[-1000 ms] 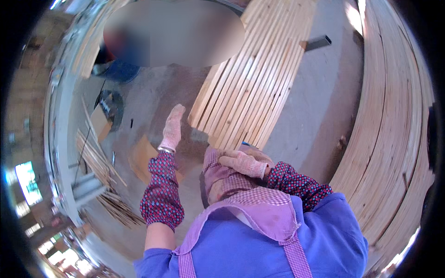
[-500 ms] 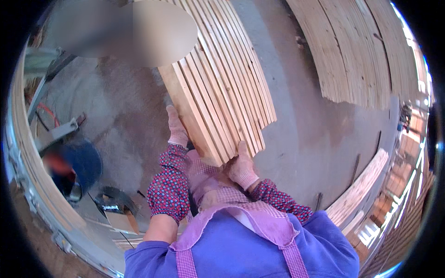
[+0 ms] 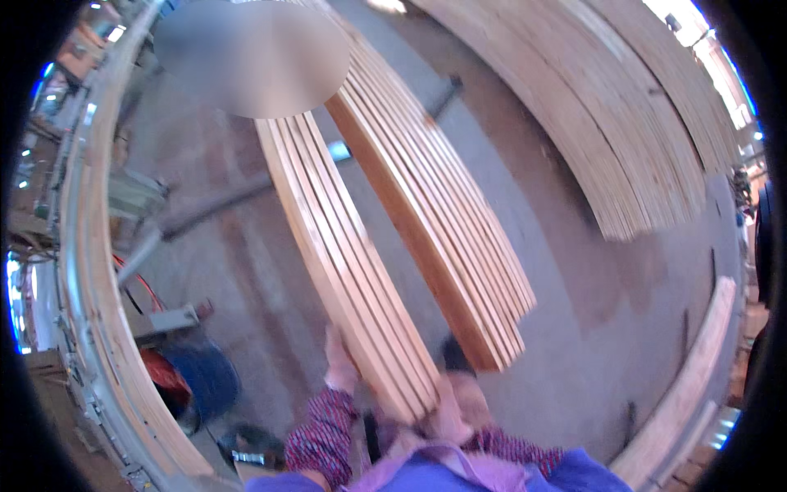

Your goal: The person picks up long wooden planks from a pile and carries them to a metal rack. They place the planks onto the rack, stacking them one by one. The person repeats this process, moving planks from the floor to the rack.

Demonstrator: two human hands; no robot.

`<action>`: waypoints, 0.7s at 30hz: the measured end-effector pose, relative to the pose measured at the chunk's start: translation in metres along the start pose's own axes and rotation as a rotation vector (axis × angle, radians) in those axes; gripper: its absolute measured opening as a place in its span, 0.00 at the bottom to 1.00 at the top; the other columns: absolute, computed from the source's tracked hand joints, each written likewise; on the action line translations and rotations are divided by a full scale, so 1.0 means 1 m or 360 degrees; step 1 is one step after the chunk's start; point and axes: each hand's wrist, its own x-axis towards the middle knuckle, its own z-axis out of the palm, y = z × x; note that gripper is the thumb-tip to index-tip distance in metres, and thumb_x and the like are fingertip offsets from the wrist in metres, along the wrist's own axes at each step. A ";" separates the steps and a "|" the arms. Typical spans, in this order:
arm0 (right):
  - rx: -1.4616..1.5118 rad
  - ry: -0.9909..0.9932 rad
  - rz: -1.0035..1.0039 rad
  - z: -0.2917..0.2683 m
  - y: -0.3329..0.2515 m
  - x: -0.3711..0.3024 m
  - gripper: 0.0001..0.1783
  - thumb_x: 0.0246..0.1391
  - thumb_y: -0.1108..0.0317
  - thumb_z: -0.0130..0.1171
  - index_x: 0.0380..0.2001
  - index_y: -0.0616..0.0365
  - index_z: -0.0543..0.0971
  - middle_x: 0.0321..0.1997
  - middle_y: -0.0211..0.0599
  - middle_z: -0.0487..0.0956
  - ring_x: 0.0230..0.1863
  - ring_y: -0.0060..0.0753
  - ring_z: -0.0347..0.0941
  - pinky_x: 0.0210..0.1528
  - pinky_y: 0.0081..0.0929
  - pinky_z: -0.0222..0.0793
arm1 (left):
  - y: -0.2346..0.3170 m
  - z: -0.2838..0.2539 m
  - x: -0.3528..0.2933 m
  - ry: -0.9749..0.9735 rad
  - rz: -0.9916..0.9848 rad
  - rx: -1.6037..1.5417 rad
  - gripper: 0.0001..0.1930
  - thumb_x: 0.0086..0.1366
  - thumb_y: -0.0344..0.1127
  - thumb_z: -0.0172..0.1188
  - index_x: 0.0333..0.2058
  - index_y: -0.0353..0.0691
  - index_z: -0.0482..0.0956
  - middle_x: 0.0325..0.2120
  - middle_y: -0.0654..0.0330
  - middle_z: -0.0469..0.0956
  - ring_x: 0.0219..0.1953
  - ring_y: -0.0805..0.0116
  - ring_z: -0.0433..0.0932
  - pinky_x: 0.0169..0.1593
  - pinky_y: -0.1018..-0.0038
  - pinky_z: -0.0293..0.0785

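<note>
A narrow bundle of long, pale wooden boards (image 3: 348, 262), standing on edge side by side, slants away from me. My left hand (image 3: 340, 362), in a light glove, presses along its left side near the close end. Around the right side of that end is my gloved right hand (image 3: 449, 410), smeared a little by motion. The two hands squeeze the bundle between them. To the right, across a gap that widens toward me, lies a larger row of similar boards (image 3: 443, 209). A blurred patch covers the far part of the bundle.
Large stacks of boards (image 3: 574, 98) lie at the far right. A metal bar (image 3: 217, 205) passes beneath the bundle. On the left are a blue drum (image 3: 205, 381) and a long wood-edged frame (image 3: 115, 328). A thick plank (image 3: 689, 385) lies at the lower right.
The single row of boards has split: the bundle in my hands now stands apart from the rest, on the left. The view has shifted, and the metal bar shows beneath.
</note>
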 end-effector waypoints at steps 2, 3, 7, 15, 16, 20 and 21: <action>0.0979 0.0111 0.0485 -0.004 0.024 -0.002 0.26 0.60 0.53 0.50 0.40 0.72 0.77 0.36 0.46 0.80 0.36 0.37 0.77 0.39 0.32 0.74 | -0.005 0.004 0.016 -0.0100 0.0061 -0.0193 0.39 0.62 0.63 0.50 0.61 0.37 0.61 0.53 0.47 0.72 0.50 0.50 0.74 0.55 0.56 0.73; 0.1218 -0.0024 0.0690 -0.006 0.013 -0.003 0.27 0.60 0.53 0.51 0.44 0.73 0.74 0.40 0.45 0.79 0.38 0.35 0.77 0.41 0.31 0.73 | -0.014 0.010 0.027 -0.0215 0.0053 -0.0282 0.40 0.61 0.64 0.50 0.61 0.37 0.61 0.53 0.47 0.72 0.50 0.50 0.75 0.55 0.56 0.73; 0.0949 -0.0281 0.0809 -0.034 0.027 0.020 0.26 0.59 0.54 0.52 0.47 0.71 0.73 0.42 0.44 0.79 0.39 0.34 0.76 0.41 0.30 0.73 | -0.030 0.019 0.039 -0.0449 0.0039 -0.0563 0.41 0.58 0.65 0.52 0.60 0.38 0.62 0.52 0.47 0.72 0.49 0.49 0.75 0.54 0.55 0.73; 0.0244 -0.0526 0.0551 -0.075 0.104 0.067 0.27 0.58 0.56 0.56 0.52 0.66 0.70 0.45 0.43 0.78 0.42 0.32 0.75 0.43 0.30 0.72 | -0.019 0.028 0.036 -0.0760 0.0032 -0.0693 0.44 0.53 0.67 0.57 0.60 0.39 0.64 0.51 0.47 0.74 0.48 0.48 0.75 0.54 0.52 0.73; 0.0202 -0.0552 0.0512 -0.073 0.108 0.068 0.27 0.57 0.56 0.56 0.53 0.66 0.70 0.45 0.42 0.78 0.42 0.31 0.75 0.43 0.30 0.72 | -0.017 0.029 0.034 -0.0817 0.0029 -0.0704 0.45 0.53 0.67 0.57 0.60 0.39 0.64 0.51 0.47 0.74 0.48 0.47 0.75 0.54 0.52 0.73; 0.0299 -0.0692 0.0451 -0.065 0.093 0.055 0.29 0.56 0.56 0.58 0.55 0.63 0.69 0.47 0.42 0.77 0.43 0.30 0.74 0.44 0.29 0.72 | -0.013 0.027 0.032 -0.0654 -0.0010 -0.0589 0.47 0.45 0.70 0.60 0.58 0.40 0.68 0.50 0.48 0.75 0.49 0.47 0.75 0.54 0.50 0.72; 0.0354 -0.0709 0.0479 -0.062 0.073 0.043 0.26 0.56 0.60 0.59 0.55 0.60 0.70 0.47 0.39 0.77 0.44 0.28 0.73 0.46 0.29 0.71 | -0.013 0.026 0.033 -0.0664 -0.0021 -0.0583 0.47 0.46 0.70 0.60 0.58 0.40 0.68 0.50 0.49 0.75 0.49 0.47 0.75 0.54 0.50 0.72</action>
